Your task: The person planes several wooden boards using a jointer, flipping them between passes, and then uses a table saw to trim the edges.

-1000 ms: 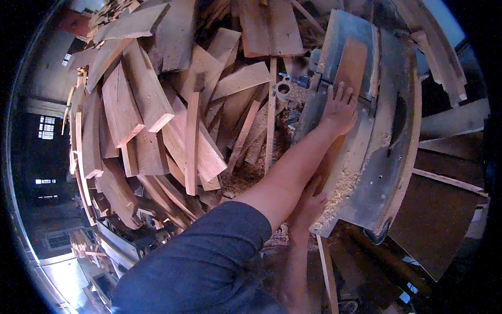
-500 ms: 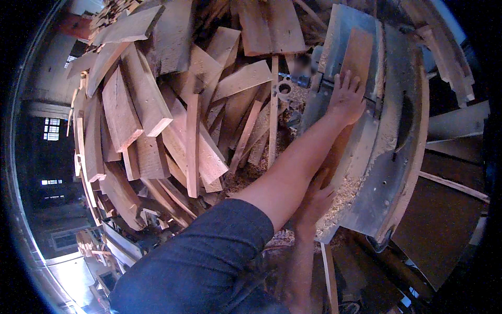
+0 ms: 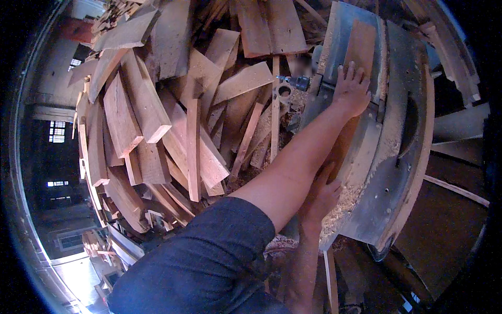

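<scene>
Sawdust-strewn saw table (image 3: 376,172): both hands (image 3: 351,90) press a wooden board (image 3: 361,47).

We see a raw wooden board (image 3: 360,49), matt and reddish, lying on a grey metal machine table (image 3: 402,157) that looks dull and scuffed (pale sawdust (image 3: 342,209) clings to it, fine and fluffy); the heap of offcuts (image 3: 157,120) is rough-sawn wood, unfinished and dry; our sleeve (image 3: 209,261) is dark blue cloth, soft and matt; a small metal fitting (image 3: 298,82) shows a slight gleam.
</scene>
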The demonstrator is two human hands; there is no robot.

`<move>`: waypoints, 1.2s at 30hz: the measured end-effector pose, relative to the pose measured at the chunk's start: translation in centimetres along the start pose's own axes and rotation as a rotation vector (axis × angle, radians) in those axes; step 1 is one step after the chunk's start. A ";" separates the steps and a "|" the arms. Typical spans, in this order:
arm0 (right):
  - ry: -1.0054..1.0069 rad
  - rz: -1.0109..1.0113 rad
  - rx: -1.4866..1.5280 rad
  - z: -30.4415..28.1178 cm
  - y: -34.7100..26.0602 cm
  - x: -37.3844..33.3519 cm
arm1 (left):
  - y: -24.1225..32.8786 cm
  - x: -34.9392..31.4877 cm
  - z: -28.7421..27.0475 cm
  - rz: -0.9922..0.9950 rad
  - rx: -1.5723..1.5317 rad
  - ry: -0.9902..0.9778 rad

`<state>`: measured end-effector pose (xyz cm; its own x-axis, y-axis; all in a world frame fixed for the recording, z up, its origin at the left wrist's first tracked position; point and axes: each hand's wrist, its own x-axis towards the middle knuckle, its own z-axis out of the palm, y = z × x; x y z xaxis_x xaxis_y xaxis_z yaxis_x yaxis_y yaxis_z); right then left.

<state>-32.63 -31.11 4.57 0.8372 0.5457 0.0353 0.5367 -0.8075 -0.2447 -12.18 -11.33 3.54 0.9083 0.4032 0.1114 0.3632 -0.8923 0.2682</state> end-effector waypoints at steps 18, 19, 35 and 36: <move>-0.019 0.000 -0.004 0.4 -0.1 3.8 | -1.5 4.2 1.7 0.024 -0.013 0.138; -0.014 0.000 -0.006 0.5 0.0 4.1 | -1.3 4.4 1.7 0.030 -0.017 0.172; -0.078 0.038 0.035 1.2 0.6 7.8 | -1.9 8.2 1.8 0.032 0.007 0.083; -0.074 0.042 0.027 1.3 0.4 8.0 | -2.2 8.4 1.8 0.026 -0.004 0.080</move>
<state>-25.82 -26.77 3.45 0.8482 0.5277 -0.0467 0.4977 -0.8240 -0.2708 -4.97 -6.39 2.20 0.8979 0.3948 0.1948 0.3384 -0.9020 0.2682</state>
